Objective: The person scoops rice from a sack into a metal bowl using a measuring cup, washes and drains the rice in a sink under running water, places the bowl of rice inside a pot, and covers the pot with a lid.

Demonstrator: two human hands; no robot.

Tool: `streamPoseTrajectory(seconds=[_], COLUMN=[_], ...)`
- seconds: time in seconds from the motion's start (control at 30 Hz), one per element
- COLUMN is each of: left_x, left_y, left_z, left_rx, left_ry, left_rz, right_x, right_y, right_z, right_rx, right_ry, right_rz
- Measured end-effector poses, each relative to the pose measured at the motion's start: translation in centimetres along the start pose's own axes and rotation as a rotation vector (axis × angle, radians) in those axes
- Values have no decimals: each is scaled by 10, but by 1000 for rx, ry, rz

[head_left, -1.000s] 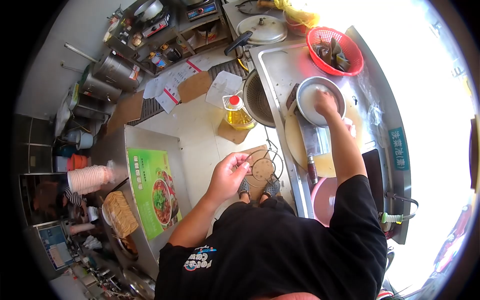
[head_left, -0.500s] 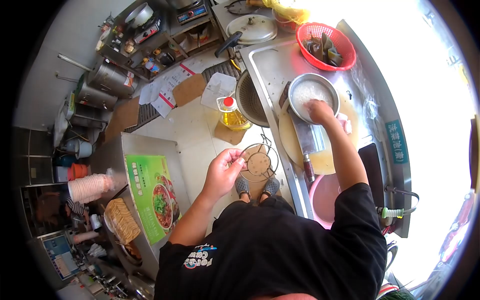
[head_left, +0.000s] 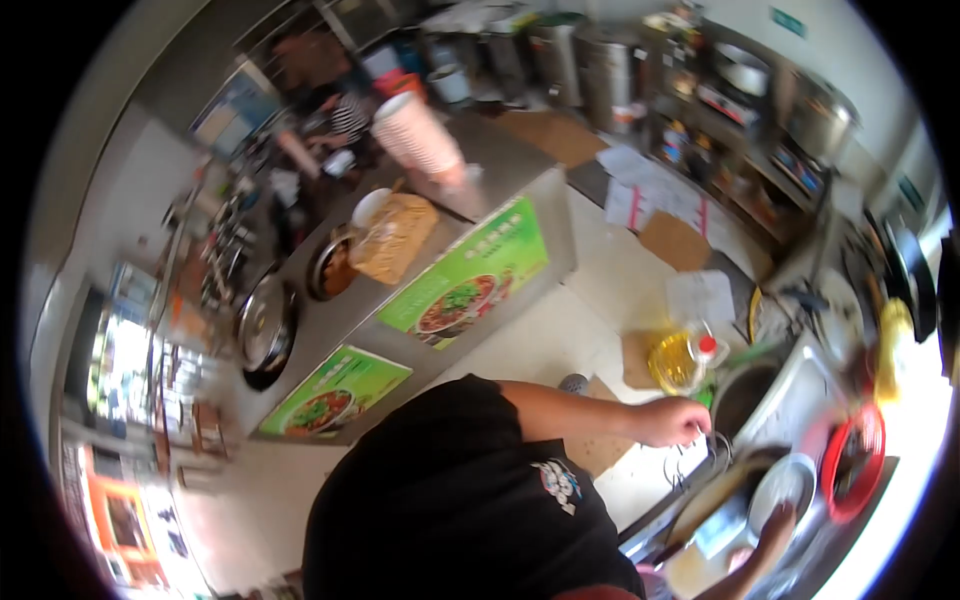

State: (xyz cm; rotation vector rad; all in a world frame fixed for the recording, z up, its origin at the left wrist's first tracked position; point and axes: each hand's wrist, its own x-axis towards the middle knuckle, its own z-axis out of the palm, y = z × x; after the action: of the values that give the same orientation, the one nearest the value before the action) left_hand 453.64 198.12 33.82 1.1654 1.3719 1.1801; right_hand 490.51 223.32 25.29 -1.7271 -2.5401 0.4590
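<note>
My left hand (head_left: 682, 421) is closed around a round wire rack (head_left: 690, 460), held out near the edge of the steel sink counter. The rack's thin legs are blurred. At lower right, my right hand (head_left: 780, 522) is at the near rim of a round metal bowl (head_left: 768, 490), its fingers curled over the edge and partly smeared. Pale, cloudy contents show in the bowl. Beside it a cleaver (head_left: 722, 530) lies on a round cutting board (head_left: 690, 574). A red plastic basket (head_left: 832, 490) with dark pieces inside stands just beyond the bowl.
An oil jug (head_left: 676, 362) with a red cap stands on the floor near the counter. A steel worktop (head_left: 480, 165) with green food posters (head_left: 470, 275) runs along the left, bearing stacked paper bowls (head_left: 415, 132). A person in a striped top (head_left: 348, 118) is behind it.
My view has swung left, so the worktop fills the middle and the sink counter sits at lower right. The rack stays in my left hand; my right hand remains at the bowl.
</note>
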Motion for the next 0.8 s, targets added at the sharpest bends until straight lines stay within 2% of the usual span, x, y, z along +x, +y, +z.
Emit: streamPoseTrajectory(seconds=[0.03, 0.07, 0.1, 0.33, 0.47, 0.57, 0.6, 0.8], left_x=[5, 9, 13, 49, 71, 87, 80, 120], left_y=[-3, -5, -5, -7, -7, -15, 5, -24], left_z=[-10, -20, -30, -150, -232, -274, -294, -366], left_rx=[51, 95, 89, -7, 7, -140, -120, -222], left_ry=[27, 28, 32, 67, 135, 208, 262, 463], left_rz=[54, 105, 105, 152, 172, 40, 50, 34], right_x=[3, 18, 20, 46, 84, 108, 116, 180], right_y=[12, 52, 44, -196, -293, -341, -354, -412], right_z=[0, 30, 26, -1, -5, -10, -11, -3], right_rx=[129, -17, -19, 105, 166, 213, 229, 340], right_ry=[-46, 103, 167, 500, 616, 651, 659, 654], right_rz=[5, -26, -34, -171, -259, -305, -317, -405])
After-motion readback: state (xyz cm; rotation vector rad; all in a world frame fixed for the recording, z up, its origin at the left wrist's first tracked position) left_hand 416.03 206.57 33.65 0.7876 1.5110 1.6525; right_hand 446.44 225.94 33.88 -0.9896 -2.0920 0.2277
